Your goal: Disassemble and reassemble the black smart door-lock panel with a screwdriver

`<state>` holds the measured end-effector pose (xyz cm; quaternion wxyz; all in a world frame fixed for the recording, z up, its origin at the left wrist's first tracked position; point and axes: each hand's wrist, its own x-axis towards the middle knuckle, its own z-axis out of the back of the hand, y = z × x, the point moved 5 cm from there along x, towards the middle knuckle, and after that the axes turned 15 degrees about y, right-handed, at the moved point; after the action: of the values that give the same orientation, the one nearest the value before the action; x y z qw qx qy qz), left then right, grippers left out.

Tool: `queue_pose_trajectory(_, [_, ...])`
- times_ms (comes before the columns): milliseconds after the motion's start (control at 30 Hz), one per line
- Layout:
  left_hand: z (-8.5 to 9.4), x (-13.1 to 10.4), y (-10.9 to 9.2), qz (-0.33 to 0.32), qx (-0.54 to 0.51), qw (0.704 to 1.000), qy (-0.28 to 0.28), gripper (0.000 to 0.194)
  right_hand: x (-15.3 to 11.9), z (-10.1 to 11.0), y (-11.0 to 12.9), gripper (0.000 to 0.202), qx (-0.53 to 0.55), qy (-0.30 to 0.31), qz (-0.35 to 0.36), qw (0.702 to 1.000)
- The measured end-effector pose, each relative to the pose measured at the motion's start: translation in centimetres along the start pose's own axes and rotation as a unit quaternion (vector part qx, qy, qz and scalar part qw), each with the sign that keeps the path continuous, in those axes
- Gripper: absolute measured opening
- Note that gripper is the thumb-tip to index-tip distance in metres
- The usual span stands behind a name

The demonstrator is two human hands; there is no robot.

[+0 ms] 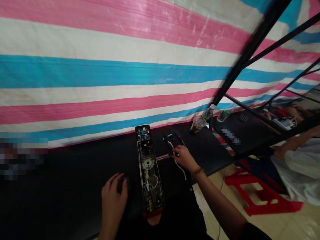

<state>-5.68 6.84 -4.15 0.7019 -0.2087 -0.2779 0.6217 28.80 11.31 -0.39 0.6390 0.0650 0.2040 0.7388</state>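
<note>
A long black housing [149,170] lies open on the black table, with a circuit board, a round part and thin wires showing inside. To its left, my left hand [115,192] rests with curled fingers around a dark rounded object [124,184] that is hard to make out. My right hand [183,157] is on the other side, its fingers pinched near the end of a pale cable bundle [163,157] that runs from the housing. A white cable [180,169] passes beneath these fingers. Just beyond lie a small dark box [169,136] and a screwdriver [179,135].
A plastic cup [199,124] and a clear bottle [208,113] stand at the table's back right, beside a black metal frame [231,75]. Striped sheeting hangs behind. At right are another table [246,133], a red stool [262,196] and a person in a pale shirt [303,166].
</note>
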Motion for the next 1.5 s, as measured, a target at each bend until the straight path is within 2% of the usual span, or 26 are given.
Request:
queue_pose_trajectory(167, [0.0, -0.6, 2.0, -0.024, 0.102, 0.994, 0.034, 0.047, 0.7, -1.9, 0.4, 0.012, -0.069, 0.035, -0.016, 0.997])
queue_pose_trajectory(267, [0.2, -1.3, 2.0, -0.032, 0.103, 0.994, 0.023, 0.050, 0.9, -1.6, 0.4, 0.013, -0.048, 0.033, -0.008, 0.998])
queue_pose_trajectory(333, [0.3, -1.6, 1.7, -0.036, 0.099, 0.994, 0.013, 0.052, 0.7, -0.6, 1.1, 0.016, 0.006, -0.001, 0.007, 1.000])
queue_pose_trajectory(400, [0.3, -1.6, 1.5, -0.029, 0.107, 0.994, 0.007, 0.054, 0.2, 0.6, 2.8, 0.018, 0.085, -0.064, 0.040, 0.994])
queue_pose_trajectory(467, [0.2, -1.4, 1.4, -0.010, 0.121, 0.993, 0.007, 0.054, -0.3, 1.3, 5.6, 0.019, 0.145, -0.117, 0.097, 0.978])
queue_pose_trajectory(567, [0.1, -1.0, 1.3, 0.017, 0.135, 0.990, 0.017, 0.050, -0.5, 0.4, 10.4, 0.020, 0.137, -0.092, 0.190, 0.968])
queue_pose_trajectory(667, [0.1, -0.9, 1.3, 0.019, 0.133, 0.991, 0.023, 0.047, -0.2, -1.2, 12.8, 0.015, 0.072, -0.072, 0.210, 0.972])
queue_pose_trajectory(867, [0.2, -1.2, 1.3, 0.010, 0.098, 0.995, 0.024, 0.047, 0.4, -2.2, 12.6, 0.013, 0.079, -0.075, 0.218, 0.970])
queue_pose_trajectory(1033, [0.5, -0.7, 1.0, 0.008, 0.013, 1.000, 0.015, 0.047, 0.1, -2.4, 13.1, 0.015, 0.064, -0.063, 0.213, 0.973])
queue_pose_trajectory(1133, [1.0, -0.2, -0.1, 0.015, -0.028, 1.000, 0.000, 0.045, 0.0, -2.4, 13.1, 0.013, 0.059, -0.064, 0.204, 0.975])
queue_pose_trajectory(1367, [1.7, 1.0, -4.2, -0.011, -0.062, 0.998, -0.010, 0.041, 0.0, -2.4, 13.3, 0.008, 0.056, -0.069, 0.178, 0.980])
queue_pose_trajectory(1500, [1.6, 1.5, -5.4, -0.022, -0.071, 0.997, -0.007, 0.039, 0.1, -2.2, 13.2, 0.012, 0.074, -0.057, 0.182, 0.979])
